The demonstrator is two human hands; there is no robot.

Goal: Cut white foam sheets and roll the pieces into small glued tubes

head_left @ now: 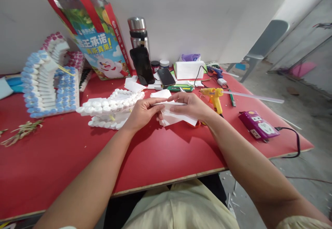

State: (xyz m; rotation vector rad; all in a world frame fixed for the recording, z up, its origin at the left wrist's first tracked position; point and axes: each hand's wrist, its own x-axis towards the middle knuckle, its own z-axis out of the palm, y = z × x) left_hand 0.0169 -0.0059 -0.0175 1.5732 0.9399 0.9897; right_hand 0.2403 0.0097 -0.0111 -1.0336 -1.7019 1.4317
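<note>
Both of my hands meet over the middle of the red table [64,153]. My left hand [142,112] pinches the left edge of a white paper piece [173,117], fingers closed on it. My right hand [190,105] grips the same white paper from the right, thumb on top. The paper is folded or layered and hangs just above the tabletop. Directly left of my left hand lies a white model built of bottle caps [111,108].
A blue-capped model [49,85] and a printed red shopping bag [95,38] stand at the back left. A steel flask [138,31], two phones [141,64], a white box [188,70], a yellow glue gun [214,97] and a purple power strip [257,125] lie behind and right.
</note>
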